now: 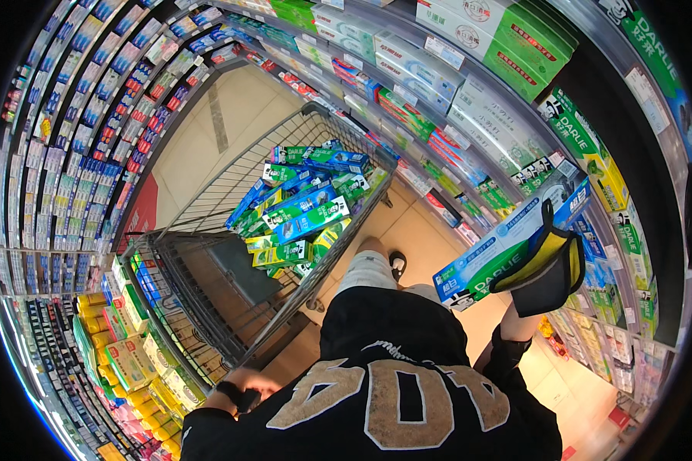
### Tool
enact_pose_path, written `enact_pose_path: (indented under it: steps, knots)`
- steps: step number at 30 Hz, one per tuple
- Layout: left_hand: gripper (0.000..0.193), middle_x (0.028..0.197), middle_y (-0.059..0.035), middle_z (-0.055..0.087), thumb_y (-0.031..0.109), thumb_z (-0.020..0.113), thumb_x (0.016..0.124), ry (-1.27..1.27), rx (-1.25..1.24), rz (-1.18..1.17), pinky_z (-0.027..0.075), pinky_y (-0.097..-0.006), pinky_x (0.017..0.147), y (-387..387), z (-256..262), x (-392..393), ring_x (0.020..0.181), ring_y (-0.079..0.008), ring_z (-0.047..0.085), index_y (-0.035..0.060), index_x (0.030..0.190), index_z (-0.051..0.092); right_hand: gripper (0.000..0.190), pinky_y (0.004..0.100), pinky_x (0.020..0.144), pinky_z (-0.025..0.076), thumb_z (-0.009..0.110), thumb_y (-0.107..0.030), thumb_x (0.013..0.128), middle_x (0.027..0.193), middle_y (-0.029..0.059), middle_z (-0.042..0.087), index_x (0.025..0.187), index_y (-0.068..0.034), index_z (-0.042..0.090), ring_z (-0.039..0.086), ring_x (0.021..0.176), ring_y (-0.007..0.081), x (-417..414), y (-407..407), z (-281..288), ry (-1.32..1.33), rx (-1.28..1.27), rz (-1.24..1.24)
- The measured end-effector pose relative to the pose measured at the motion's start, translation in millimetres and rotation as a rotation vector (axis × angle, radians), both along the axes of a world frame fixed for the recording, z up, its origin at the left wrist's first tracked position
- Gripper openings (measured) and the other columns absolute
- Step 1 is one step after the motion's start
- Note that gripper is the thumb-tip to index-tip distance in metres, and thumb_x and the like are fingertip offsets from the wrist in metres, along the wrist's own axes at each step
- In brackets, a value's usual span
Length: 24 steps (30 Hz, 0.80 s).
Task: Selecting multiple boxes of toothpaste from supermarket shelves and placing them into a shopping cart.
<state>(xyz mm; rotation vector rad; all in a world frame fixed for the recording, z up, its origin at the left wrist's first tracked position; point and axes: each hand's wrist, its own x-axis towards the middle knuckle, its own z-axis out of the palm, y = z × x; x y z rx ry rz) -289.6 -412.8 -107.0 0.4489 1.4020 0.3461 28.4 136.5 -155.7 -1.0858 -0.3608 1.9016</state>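
Note:
My right hand (545, 268), in a black and yellow glove or mitt, holds a long blue and green Darlie toothpaste box (484, 253) near the shelf on the right. My left hand (254, 385), bare with a black watch at the wrist, is beside the handle end of a grey wire shopping cart (179, 216); whether it grips anything is unclear. Inside the cart lies a loose pile of Darlie toothpaste boxes (305, 213), blue, green and yellow. A grey plastic flap (245, 268) is at the cart's near end.
Shelves of boxed toothpaste (496, 124) run close along the right side. Another tall shelf of small packaged goods (86, 138) curves along the left. Yellow bottles and cartons (130, 363) stand at the lower left, next to the cart. Tiled floor (248, 95) shows around the cart.

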Motion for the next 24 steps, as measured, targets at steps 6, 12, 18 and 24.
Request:
enact_pose_path:
  steps: [6,12,18,24]
  knots:
    - [0.036,0.048,0.0101,0.025,0.037,0.045,0.089,-0.052,-0.371,0.341,0.013,-0.0208,0.034,115,-34,-64,0.036,-0.0029,0.021,0.0121,0.063,0.042,0.041,0.0348,0.084,0.043,0.049,-0.036,0.086,0.107,0.0095,0.055,0.111,-0.004,0.050,0.052,0.097,0.0209,-19,13,10,0.042,0.039,0.043]
    - [0.030,0.051,0.0077,0.029,0.024,0.044,0.088,0.143,-0.493,0.195,0.017,-0.0246,0.037,114,-33,-73,0.038,-0.0060,0.026,0.0134,0.060,0.042,0.039,0.0345,0.083,0.044,0.049,-0.035,0.086,0.106,0.0094,0.055,0.111,-0.004,0.050,0.053,0.096,0.0208,-9,6,17,0.071,0.053,0.009]
    - [0.018,0.068,-0.0078,0.057,0.019,0.047,0.081,0.266,-0.271,-0.838,0.039,-0.0389,0.053,39,-43,-40,0.062,-0.0244,0.054,0.0055,0.081,0.059,0.038,0.0341,0.082,0.045,0.049,-0.034,0.087,0.104,0.0094,0.056,0.110,-0.004,0.050,0.054,0.094,0.0207,17,-13,15,0.053,0.037,-0.072]
    - [0.027,0.054,0.0070,0.036,0.026,0.046,0.085,-0.686,-0.580,-0.087,0.027,-0.0222,0.048,54,-38,-83,0.050,-0.0051,0.032,0.0160,0.061,0.046,0.037,0.0338,0.082,0.045,0.049,-0.033,0.087,0.103,0.0094,0.057,0.110,-0.004,0.050,0.055,0.093,0.0206,67,-27,21,-0.021,0.047,-0.187]
